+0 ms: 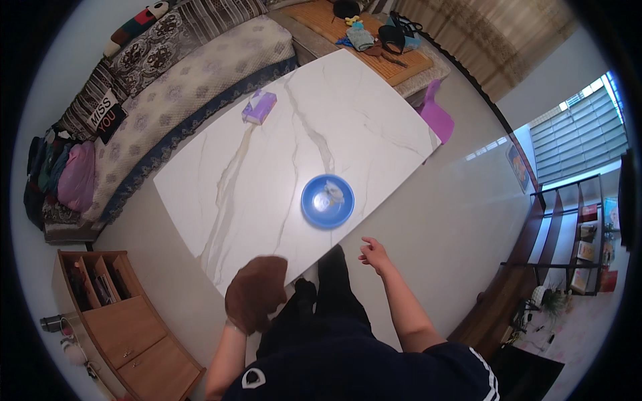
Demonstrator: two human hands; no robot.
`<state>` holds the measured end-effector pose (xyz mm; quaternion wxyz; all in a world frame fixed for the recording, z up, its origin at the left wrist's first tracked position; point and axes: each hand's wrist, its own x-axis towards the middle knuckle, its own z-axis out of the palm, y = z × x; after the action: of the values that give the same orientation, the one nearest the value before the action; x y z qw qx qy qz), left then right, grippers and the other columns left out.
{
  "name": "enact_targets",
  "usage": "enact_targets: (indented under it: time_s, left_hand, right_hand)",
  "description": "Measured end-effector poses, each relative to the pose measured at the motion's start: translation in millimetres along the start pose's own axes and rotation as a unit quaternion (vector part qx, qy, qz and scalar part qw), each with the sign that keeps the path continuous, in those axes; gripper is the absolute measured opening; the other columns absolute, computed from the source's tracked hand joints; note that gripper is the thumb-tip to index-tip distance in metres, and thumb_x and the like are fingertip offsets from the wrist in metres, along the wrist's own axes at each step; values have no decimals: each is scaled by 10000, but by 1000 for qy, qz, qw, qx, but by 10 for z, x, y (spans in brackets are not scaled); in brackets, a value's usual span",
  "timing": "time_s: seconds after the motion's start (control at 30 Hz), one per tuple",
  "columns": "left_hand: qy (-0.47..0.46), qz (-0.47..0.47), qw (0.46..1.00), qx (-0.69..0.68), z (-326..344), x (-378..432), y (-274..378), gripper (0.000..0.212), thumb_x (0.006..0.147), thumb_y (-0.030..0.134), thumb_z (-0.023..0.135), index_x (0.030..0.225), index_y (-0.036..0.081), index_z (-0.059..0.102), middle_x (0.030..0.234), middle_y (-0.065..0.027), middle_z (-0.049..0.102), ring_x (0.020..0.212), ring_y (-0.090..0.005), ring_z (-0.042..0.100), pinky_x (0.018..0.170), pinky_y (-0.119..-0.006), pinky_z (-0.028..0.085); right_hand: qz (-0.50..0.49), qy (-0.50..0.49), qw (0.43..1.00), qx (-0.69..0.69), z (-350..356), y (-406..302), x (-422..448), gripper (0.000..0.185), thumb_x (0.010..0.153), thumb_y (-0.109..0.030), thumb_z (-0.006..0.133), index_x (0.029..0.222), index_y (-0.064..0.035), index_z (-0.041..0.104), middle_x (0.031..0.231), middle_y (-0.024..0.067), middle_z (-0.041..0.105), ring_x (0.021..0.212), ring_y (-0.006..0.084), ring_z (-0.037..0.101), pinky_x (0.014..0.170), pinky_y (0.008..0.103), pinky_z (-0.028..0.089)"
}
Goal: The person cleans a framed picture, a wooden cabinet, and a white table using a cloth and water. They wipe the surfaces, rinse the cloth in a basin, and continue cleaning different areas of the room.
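Note:
My left hand [239, 321] is mostly hidden by a brown cloth [258, 290], which hangs over it beside the near left edge of the table; whether the fingers grip the cloth does not show. Past the near long edge, over the floor, my right hand [373, 253] is held in the air with its fingers apart and nothing in them. On the white marble-patterned table [261, 185] stands a round blue basin [312, 213] with a crumpled whitish thing [333, 192] inside. A purple tissue pack [262, 108] lies near the far left edge.
A long quilted sofa [200, 75] runs behind the table. Beyond the far end, a bench with a bamboo mat [313, 20] holds cloths and a dark bag. A purple plastic chair [439, 120] touches the far right corner. A wooden cabinet [125, 331] stands at lower left, dark shelves [549, 225] at right.

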<state>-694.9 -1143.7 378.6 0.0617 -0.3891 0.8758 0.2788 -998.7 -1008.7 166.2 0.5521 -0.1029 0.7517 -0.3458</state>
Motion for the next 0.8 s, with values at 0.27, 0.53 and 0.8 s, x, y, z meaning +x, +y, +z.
enact_targets:
  time_s: [0.27, 0.53, 0.8]
  left_hand:
    - [7, -156, 988, -9, 210, 333, -84, 437, 507, 162, 750, 880, 73, 540, 871, -120, 565, 888, -308, 554, 731, -364, 473]
    - [-26, -328, 940, -96, 580, 825, 64, 435, 541, 170, 741, 913, 63, 544, 885, -127, 571, 883, -307, 558, 734, -367, 474]
    - [-42, -415, 896, -152, 664, 1075, -37, 434, 575, 177, 732, 947, 53, 547, 900, -134, 576, 878, -307, 563, 737, -370, 474]
  right_hand:
    - [92, 91, 988, -86, 192, -293, 1899, 688, 811, -206, 626, 1381, -181, 243, 1147, 136, 510, 836, 282, 589, 577, 414, 521]
    - [-158, 28, 965, -210, 530, -711, 2947, 296, 745, -101, 572, 1037, -68, 607, 884, 138, 654, 840, 215, 629, 737, 328, 494]
    - [-181, -32, 801, -570, 955, -2642, 3815, 632, 705, -380, 723, 1203, -78, 478, 1131, 198, 551, 1039, 350, 542, 868, 437, 451]
